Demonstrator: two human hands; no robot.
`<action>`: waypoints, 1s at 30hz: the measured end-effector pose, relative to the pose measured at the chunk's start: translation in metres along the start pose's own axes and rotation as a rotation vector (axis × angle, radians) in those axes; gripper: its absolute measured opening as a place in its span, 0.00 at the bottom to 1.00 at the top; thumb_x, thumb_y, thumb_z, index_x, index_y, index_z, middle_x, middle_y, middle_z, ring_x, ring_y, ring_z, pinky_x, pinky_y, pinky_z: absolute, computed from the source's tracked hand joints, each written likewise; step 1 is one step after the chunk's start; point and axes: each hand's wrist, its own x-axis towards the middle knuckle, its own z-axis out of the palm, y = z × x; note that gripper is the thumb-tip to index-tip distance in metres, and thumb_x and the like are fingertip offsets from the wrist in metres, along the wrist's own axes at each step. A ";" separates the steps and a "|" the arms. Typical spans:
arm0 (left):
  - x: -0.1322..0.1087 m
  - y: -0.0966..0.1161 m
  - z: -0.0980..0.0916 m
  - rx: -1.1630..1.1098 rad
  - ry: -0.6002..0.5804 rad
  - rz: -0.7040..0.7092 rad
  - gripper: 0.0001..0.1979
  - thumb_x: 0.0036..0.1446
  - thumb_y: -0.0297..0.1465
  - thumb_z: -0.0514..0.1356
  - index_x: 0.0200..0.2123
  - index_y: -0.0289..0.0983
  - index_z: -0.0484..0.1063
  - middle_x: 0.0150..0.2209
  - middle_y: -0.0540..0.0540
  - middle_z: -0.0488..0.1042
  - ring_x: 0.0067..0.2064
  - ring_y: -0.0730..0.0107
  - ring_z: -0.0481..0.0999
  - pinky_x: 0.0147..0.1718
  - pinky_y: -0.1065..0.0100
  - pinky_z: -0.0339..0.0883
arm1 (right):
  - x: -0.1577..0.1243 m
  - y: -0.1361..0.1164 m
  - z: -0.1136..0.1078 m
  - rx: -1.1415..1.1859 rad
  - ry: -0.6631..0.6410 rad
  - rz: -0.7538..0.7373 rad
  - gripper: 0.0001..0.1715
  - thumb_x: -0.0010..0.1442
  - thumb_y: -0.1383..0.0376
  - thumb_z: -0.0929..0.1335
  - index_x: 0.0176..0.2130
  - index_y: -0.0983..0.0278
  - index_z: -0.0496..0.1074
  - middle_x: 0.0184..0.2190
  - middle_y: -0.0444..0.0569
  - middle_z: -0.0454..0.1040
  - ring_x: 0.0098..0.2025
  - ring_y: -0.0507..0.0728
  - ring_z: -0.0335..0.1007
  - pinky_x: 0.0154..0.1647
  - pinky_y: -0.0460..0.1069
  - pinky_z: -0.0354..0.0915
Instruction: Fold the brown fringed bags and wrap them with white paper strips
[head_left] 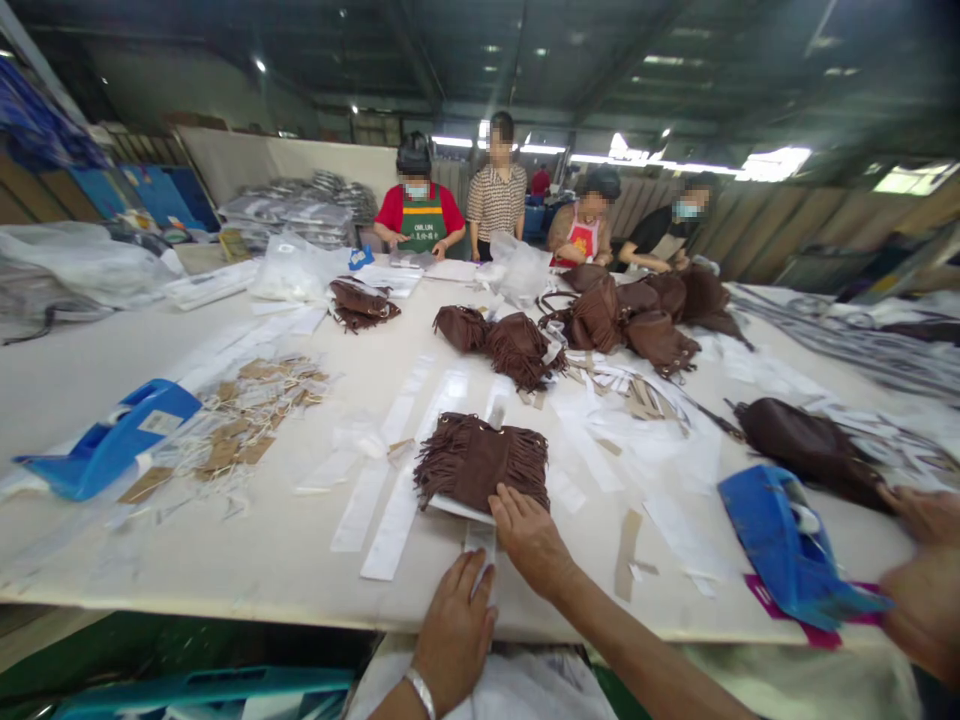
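A dark brown fringed bag [481, 462] lies flat on the table in front of me, with a white sheet edge showing under its near side. My right hand [531, 538] rests on the bag's near right corner, fingers stretched out. Closer to the table edge, my left hand [455, 625], with a silver bracelet at the wrist, lies with fingers extended on a clear strip [481, 538] that runs out from beneath the bag. Thumb and fingers of that hand look apart.
Blue tape dispensers stand at left [112, 440] and right [787, 545]. Cardboard tags with strings [244, 420] lie left; more brown bags [596, 315] are piled beyond. White strips [397, 515] lie nearby. A co-worker's hand [926, 570] is at far right; several people work across the table.
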 end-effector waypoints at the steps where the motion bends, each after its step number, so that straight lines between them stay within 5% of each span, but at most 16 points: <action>1: 0.000 -0.001 0.002 0.018 0.010 0.014 0.24 0.61 0.30 0.53 0.61 0.36 0.61 0.64 0.38 0.61 0.64 0.54 0.61 0.56 0.52 0.68 | -0.004 -0.001 0.005 0.000 0.015 -0.002 0.18 0.63 0.71 0.63 0.52 0.69 0.68 0.55 0.61 0.71 0.55 0.63 0.68 0.51 0.54 0.65; 12: 0.008 -0.013 0.024 0.043 0.110 0.179 0.21 0.57 0.37 0.59 0.52 0.37 0.71 0.55 0.40 0.72 0.55 0.56 0.72 0.49 0.61 0.74 | -0.019 -0.002 0.022 0.014 0.071 0.051 0.17 0.61 0.68 0.65 0.51 0.64 0.69 0.55 0.57 0.71 0.55 0.62 0.68 0.53 0.54 0.62; 16: 0.030 -0.018 -0.010 -0.155 0.088 0.237 0.15 0.61 0.34 0.53 0.47 0.37 0.73 0.46 0.41 0.77 0.47 0.63 0.76 0.44 0.67 0.75 | -0.022 -0.001 0.029 0.034 0.047 0.061 0.18 0.61 0.67 0.66 0.52 0.62 0.69 0.56 0.57 0.70 0.56 0.62 0.67 0.54 0.55 0.62; 21: 0.111 -0.028 -0.066 -0.237 0.049 0.039 0.19 0.64 0.26 0.47 0.55 0.39 0.66 0.53 0.41 0.72 0.55 0.67 0.71 0.55 0.63 0.67 | -0.023 -0.005 0.032 0.072 0.007 0.079 0.20 0.59 0.69 0.67 0.51 0.61 0.70 0.57 0.55 0.70 0.57 0.62 0.67 0.55 0.56 0.63; 24: 0.152 -0.046 -0.051 -0.067 0.018 0.073 0.20 0.62 0.26 0.49 0.56 0.34 0.66 0.59 0.38 0.67 0.63 0.58 0.62 0.60 0.53 0.60 | -0.026 -0.001 0.022 0.130 -0.064 0.092 0.25 0.56 0.68 0.68 0.54 0.62 0.69 0.58 0.58 0.68 0.58 0.65 0.65 0.56 0.58 0.63; 27: 0.164 -0.063 -0.019 0.052 -0.043 0.068 0.21 0.63 0.29 0.49 0.59 0.35 0.63 0.63 0.39 0.63 0.66 0.56 0.56 0.62 0.48 0.54 | -0.017 0.019 0.000 0.350 -0.170 0.107 0.29 0.56 0.63 0.69 0.57 0.61 0.65 0.59 0.56 0.67 0.58 0.65 0.65 0.55 0.57 0.65; 30: 0.158 -0.071 -0.002 0.102 -0.047 0.058 0.23 0.64 0.30 0.47 0.62 0.37 0.59 0.65 0.41 0.59 0.67 0.60 0.53 0.64 0.50 0.50 | 0.023 0.047 -0.011 0.578 -0.092 0.376 0.26 0.62 0.60 0.63 0.59 0.59 0.62 0.54 0.54 0.72 0.50 0.58 0.72 0.48 0.52 0.70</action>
